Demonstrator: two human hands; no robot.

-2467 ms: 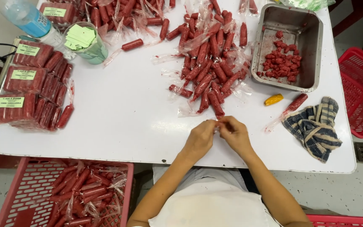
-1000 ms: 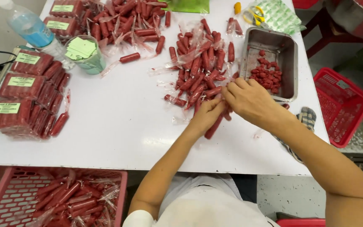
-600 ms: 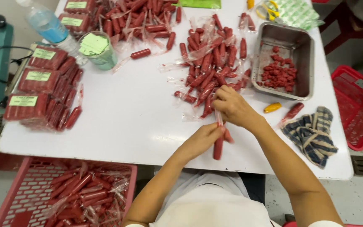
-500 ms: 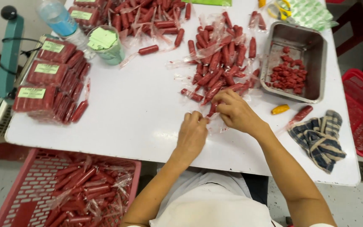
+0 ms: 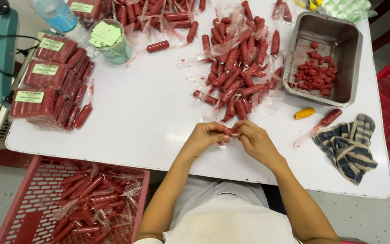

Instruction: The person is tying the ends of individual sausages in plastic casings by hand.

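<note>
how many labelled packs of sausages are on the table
4: three stacked along the left edge, one at the top, partly cut off. More may be hidden off-frame.

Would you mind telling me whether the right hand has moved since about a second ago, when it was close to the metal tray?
Yes. The right hand has drawn back from the metal tray toward the table's near edge, meeting the left hand.

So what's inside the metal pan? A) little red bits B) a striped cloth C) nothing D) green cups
A: the metal pan at the table's far right holds a small heap of little red bits; the striped cloth lies outside it, on the table.
</note>
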